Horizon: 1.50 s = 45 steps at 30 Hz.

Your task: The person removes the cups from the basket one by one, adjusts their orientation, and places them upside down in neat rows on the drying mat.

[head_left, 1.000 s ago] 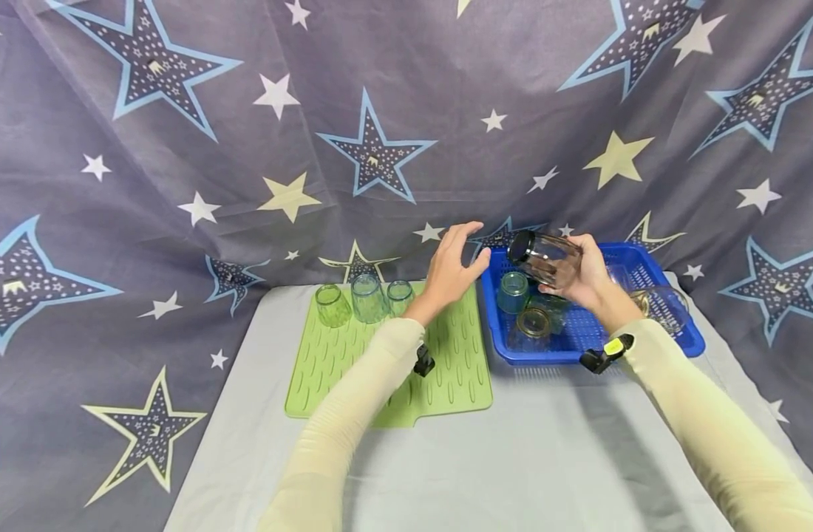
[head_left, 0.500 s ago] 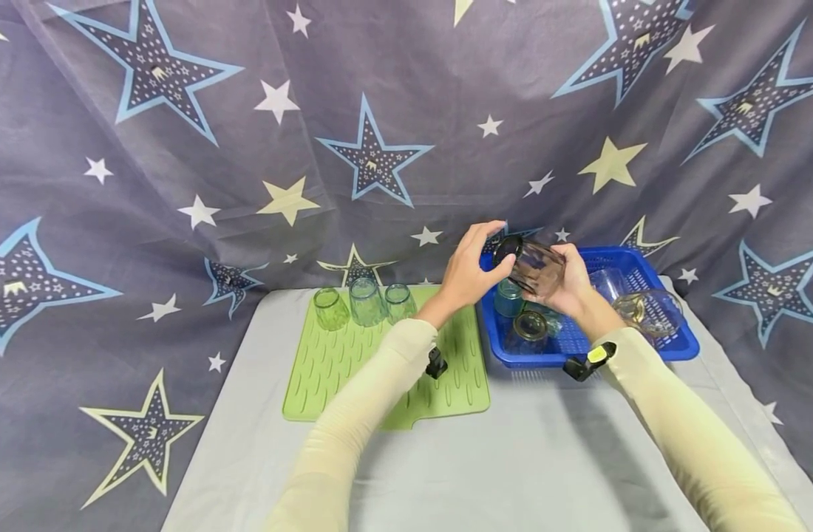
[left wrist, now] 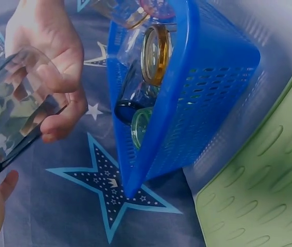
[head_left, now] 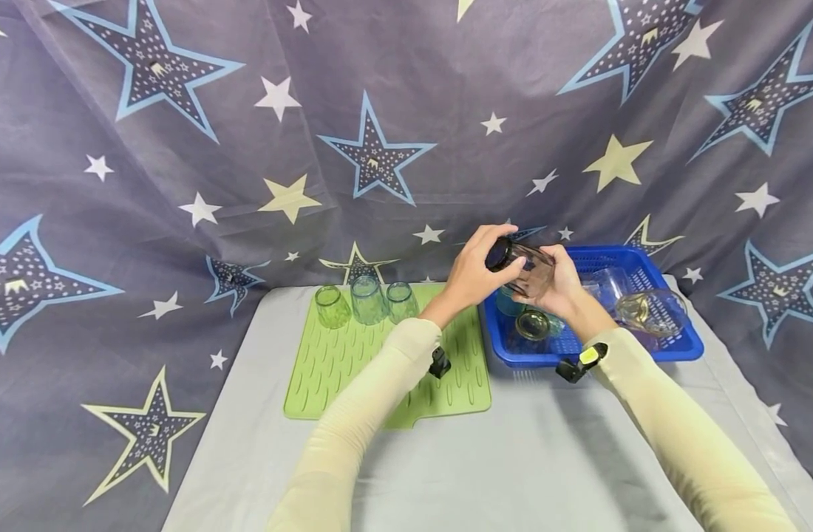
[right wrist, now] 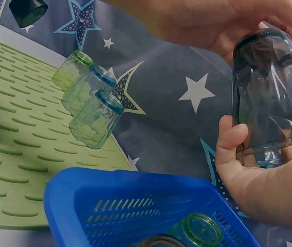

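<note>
A smoky grey drinking glass (head_left: 536, 275) is held up over the left part of the blue basket, lying tilted with its dark thick base to the left. My right hand (head_left: 565, 290) grips it round the rim end, fingers curled about the side. At the base end my left hand (head_left: 474, 272) holds the glass between thumb and fingers. In the right wrist view, the left fingers pass partly behind the grey glass (right wrist: 269, 92). Below, inside the blue basket (head_left: 526, 360), lie a brownish glass (head_left: 532, 325) and a teal glass (head_left: 508, 304), partly hidden by the hands.
Farther right in the basket are a clear glass (head_left: 611, 284) and an amber-tinted glass (head_left: 652, 310). A green drying mat (head_left: 340, 377) lies left of the basket. Along its back edge stand a green glass (head_left: 332, 307), a blue glass (head_left: 369, 301) and a teal-blue glass (head_left: 401, 301), bases up.
My right hand has carried the grey glass left, toward the left hand. The left hand has moved right and taken hold of the base end.
</note>
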{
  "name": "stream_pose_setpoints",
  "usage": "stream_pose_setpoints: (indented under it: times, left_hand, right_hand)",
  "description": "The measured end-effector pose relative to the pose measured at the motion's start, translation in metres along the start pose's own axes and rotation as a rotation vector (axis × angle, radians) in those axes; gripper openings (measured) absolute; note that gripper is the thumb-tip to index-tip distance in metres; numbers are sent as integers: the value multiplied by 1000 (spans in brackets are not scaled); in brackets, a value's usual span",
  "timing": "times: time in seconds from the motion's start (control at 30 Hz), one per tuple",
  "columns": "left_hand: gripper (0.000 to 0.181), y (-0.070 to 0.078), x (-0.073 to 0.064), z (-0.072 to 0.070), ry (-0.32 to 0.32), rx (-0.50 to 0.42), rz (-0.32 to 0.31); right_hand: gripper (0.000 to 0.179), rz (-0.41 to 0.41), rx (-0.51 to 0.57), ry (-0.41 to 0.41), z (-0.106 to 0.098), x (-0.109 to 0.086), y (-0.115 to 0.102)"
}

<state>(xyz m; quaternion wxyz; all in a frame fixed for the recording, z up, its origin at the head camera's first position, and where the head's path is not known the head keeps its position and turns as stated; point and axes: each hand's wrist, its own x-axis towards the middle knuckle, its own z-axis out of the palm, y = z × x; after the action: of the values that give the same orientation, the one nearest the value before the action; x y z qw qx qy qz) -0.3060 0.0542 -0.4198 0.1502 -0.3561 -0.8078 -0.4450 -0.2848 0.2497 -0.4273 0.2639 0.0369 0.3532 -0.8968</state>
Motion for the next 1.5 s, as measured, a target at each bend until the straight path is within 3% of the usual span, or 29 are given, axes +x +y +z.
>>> stream_pose_setpoints:
  times: [0.2, 0.33, 0.57, 0.63, 0.97, 1.2, 1.37, 1.5]
  left_hand:
    - [47, -2, -1, -2, -8, 1, -54]
    - [39, -7, -2, 0, 34, -19, -55]
    - [34, -14, -2, 0, 117, -65, -46]
    - [33, -15, -2, -1, 132, -71, -46]
    - [28, -15, -1, -7, 186, -104, -31]
    - [27, -15, 0, -12, 191, -97, -48]
    - [28, -15, 0, -19, 179, -47, -65]
    - [28, -19, -3, -27, 183, 22, -91]
  right_hand:
    - [60, 10, -67, -16, 8, 2, 2]
    - [57, 27, -78, -27, 11, 2, 2]
    - [35, 27, 39, -38, 13, 0, 2]
    - [33, 19, 28, -45, 14, 0, 2]
    - [35, 16, 15, -33, 19, 3, 0]
    - [36, 11, -66, -11, 23, 5, 0]
    - [32, 13, -252, 11, 20, 4, -3]
    - [35, 8, -580, 62, 19, 4, -5]
